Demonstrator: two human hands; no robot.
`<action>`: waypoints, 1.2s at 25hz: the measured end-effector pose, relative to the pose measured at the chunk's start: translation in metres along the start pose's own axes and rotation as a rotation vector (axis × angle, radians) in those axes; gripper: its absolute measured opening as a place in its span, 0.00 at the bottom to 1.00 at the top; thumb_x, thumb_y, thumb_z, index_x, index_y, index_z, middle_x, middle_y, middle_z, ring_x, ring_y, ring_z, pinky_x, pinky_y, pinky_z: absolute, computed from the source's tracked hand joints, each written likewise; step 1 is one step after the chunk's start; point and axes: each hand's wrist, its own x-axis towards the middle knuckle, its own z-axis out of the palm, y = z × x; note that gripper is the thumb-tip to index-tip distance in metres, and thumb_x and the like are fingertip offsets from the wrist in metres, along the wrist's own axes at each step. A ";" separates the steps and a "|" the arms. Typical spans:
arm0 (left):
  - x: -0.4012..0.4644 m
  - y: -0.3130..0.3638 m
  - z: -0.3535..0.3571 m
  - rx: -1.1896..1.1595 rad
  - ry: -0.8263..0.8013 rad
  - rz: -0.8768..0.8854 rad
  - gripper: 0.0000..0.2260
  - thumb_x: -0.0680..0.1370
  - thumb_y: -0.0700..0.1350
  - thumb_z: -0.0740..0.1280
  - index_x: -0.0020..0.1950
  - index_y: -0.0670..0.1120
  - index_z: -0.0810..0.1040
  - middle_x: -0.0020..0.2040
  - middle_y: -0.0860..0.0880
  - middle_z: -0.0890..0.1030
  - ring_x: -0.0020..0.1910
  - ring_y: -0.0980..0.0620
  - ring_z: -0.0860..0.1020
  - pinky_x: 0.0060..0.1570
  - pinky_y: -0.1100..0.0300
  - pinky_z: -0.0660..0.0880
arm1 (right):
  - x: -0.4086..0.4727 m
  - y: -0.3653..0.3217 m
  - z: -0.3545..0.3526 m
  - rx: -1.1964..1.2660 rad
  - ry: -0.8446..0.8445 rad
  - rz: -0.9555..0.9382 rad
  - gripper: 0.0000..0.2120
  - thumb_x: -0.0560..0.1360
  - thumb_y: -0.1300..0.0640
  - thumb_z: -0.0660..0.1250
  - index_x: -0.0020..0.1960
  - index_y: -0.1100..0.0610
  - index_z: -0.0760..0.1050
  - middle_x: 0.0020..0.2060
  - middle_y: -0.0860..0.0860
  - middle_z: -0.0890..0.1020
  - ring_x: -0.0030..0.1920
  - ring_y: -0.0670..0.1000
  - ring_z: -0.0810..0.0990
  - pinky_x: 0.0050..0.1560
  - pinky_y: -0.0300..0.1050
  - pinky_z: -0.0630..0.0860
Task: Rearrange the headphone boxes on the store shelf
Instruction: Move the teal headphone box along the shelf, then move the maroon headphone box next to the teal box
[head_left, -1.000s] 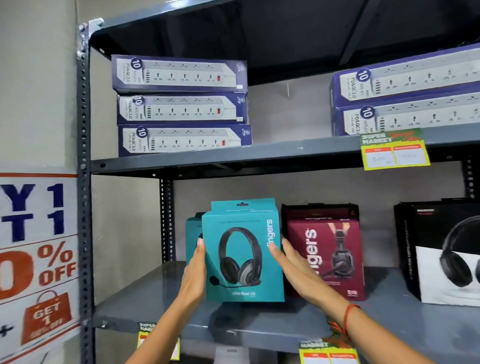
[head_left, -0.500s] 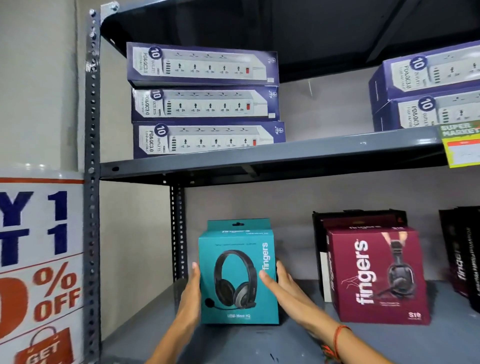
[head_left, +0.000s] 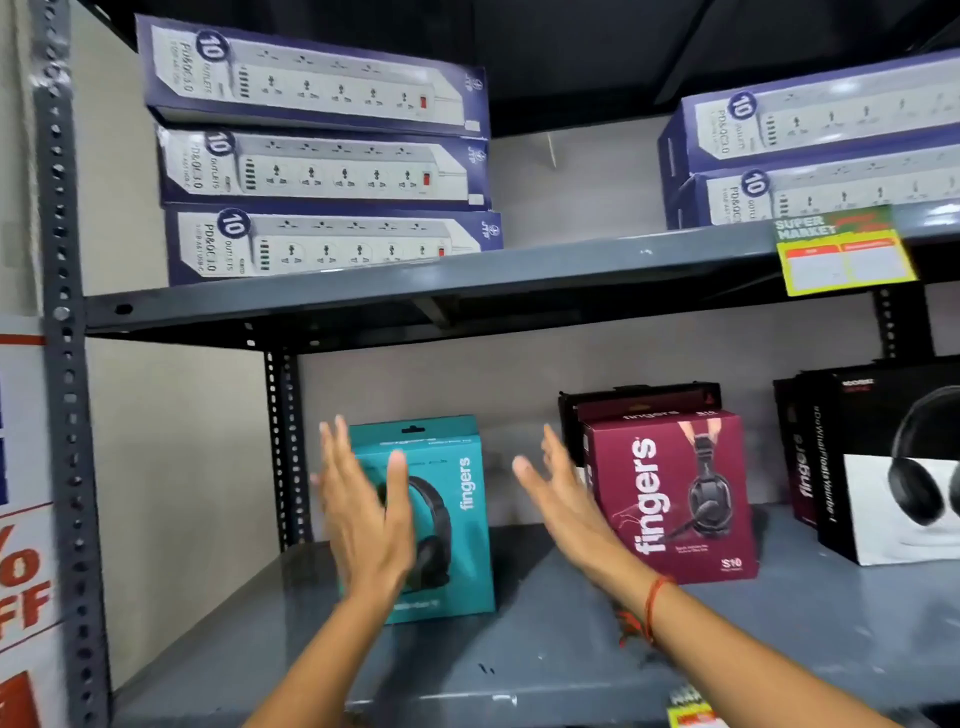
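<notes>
Change: both hands are coming off the teal headphone box, which they were gripping half a second ago.
Left hand: fingers are spreading wide, holding nothing, passing in front of the teal box's left half.
Right hand: fingers are splayed and empty, hovering between the teal box and the maroon box.
Teal box: standing upright on the lower shelf, left of the maroon box.
Around: black headphone box sitting farther right of the teal box; power-strip boxes are stacked on the shelf above it.
</notes>
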 end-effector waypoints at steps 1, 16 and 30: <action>-0.001 0.014 0.013 -0.017 -0.016 0.092 0.35 0.79 0.62 0.52 0.82 0.46 0.52 0.83 0.47 0.52 0.82 0.52 0.50 0.79 0.57 0.43 | 0.002 -0.005 -0.016 0.029 0.086 -0.045 0.52 0.63 0.20 0.55 0.80 0.42 0.44 0.81 0.47 0.52 0.79 0.47 0.52 0.78 0.57 0.53; -0.094 0.092 0.156 -0.449 -0.696 -0.685 0.20 0.81 0.65 0.44 0.61 0.63 0.72 0.60 0.59 0.74 0.54 0.64 0.76 0.67 0.56 0.63 | -0.015 0.109 -0.199 0.215 0.076 0.294 0.47 0.65 0.25 0.59 0.79 0.42 0.52 0.78 0.44 0.60 0.73 0.45 0.62 0.74 0.49 0.59; -0.081 0.141 0.083 0.149 -0.256 -0.497 0.35 0.79 0.69 0.40 0.47 0.53 0.82 0.50 0.44 0.84 0.52 0.42 0.79 0.53 0.52 0.68 | -0.022 0.029 -0.203 0.017 0.016 0.151 0.27 0.76 0.32 0.57 0.51 0.56 0.78 0.46 0.57 0.80 0.45 0.51 0.78 0.49 0.52 0.82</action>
